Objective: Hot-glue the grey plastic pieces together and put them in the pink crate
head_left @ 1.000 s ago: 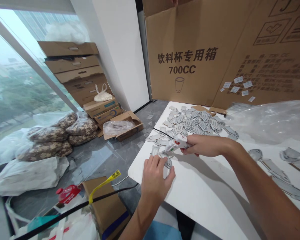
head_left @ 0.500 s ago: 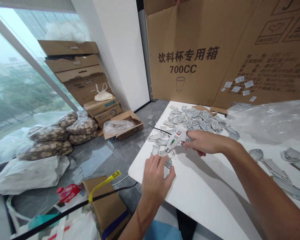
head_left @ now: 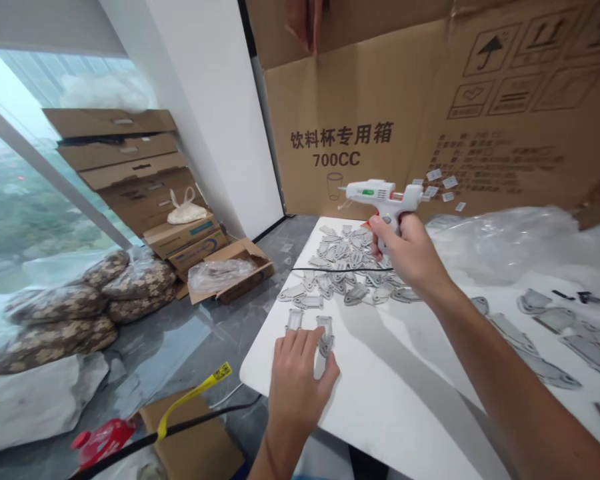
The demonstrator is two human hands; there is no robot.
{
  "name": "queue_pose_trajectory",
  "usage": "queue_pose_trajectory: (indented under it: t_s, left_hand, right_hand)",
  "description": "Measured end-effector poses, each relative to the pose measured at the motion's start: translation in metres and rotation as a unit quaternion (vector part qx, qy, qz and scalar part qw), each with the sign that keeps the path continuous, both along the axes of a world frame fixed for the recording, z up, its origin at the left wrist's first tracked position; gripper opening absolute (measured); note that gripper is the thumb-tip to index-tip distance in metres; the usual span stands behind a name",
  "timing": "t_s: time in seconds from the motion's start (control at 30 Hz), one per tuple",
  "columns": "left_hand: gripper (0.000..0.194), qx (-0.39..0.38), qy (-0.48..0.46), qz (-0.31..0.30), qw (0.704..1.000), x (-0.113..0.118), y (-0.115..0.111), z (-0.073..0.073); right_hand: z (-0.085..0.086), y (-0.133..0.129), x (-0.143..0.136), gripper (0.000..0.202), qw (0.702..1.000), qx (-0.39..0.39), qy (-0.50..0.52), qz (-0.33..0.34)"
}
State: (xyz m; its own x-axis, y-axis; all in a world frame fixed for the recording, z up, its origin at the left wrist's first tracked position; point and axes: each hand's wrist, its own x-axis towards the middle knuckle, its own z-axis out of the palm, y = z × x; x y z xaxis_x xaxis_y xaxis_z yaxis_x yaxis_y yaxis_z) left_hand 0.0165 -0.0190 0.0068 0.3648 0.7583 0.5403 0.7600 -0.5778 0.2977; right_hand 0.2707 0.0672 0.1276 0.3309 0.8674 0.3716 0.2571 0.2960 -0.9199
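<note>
My right hand (head_left: 405,250) is wrapped round the handle of a white glue gun (head_left: 375,192), raised above the far part of the table with its nozzle to the left. A thin strand trails from the nozzle. Near the table's left edge, my left hand (head_left: 303,367) rests with thumb and forefinger at a small grey part (head_left: 325,333). Another grey part (head_left: 294,320) lies just beyond its other fingertips. Behind them many similar grey parts (head_left: 340,250) are heaped on the white table (head_left: 380,373).
More grey parts (head_left: 555,320) and clear plastic (head_left: 510,233) lie on the right. A large cardboard box (head_left: 360,93) stands behind the table. A black cable (head_left: 340,270) crosses above the heap. Boxes (head_left: 135,180) and patterned bundles (head_left: 65,307) are at left.
My right hand has lifted the glue gun up and away from the part by my left hand, and the nozzle now points left instead of down. The view has shifted.
</note>
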Motion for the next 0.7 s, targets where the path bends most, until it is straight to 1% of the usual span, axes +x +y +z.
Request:
queue_pose_trajectory:
  t_s: [0.07,0.13,0.23,0.3,0.4,0.5,0.6,0.7]
  left_hand:
    - [0.036,0.005,0.016,-0.017,1.0,-0.002,0.002,0.001]
    - [0.036,0.016,0.03,-0.034,0.999,-0.004,0.005,0.001]
    - [0.037,0.04,0.019,-0.061,0.997,-0.005,0.011,-0.001]
    - [0.037,0.053,0.01,-0.067,0.996,-0.003,0.015,-0.002]
    - [0.032,0.056,0.018,-0.063,0.996,0.006,0.022,-0.004]
    - [0.028,0.031,0.003,-0.065,0.997,0.02,0.028,-0.003]
    - [0.032,0.008,0.015,-0.103,0.995,0.038,0.029,0.0]
    - [0.035,0.018,0.052,-0.136,0.989,0.058,0.022,0.003]
  right_hand:
    - [0.002,0.004,0.0,0.034,0.997,0.034,0.074,-0.006]
    - [0.003,0.007,-0.001,0.036,0.991,0.054,0.12,-0.007]
    - [0.004,0.011,-0.003,0.035,0.987,0.054,0.15,0.002]
    - [0.006,0.014,-0.005,0.03,0.986,0.051,0.157,0.029]
    - [0.008,0.016,-0.008,0.02,0.992,0.035,0.109,0.056]
    - [0.012,0.015,-0.01,0.018,0.995,0.04,0.055,0.071]
    - [0.018,0.009,-0.011,0.022,0.995,0.037,0.033,0.087]
    - [0.025,0.003,-0.012,0.022,0.995,0.032,0.024,0.093]
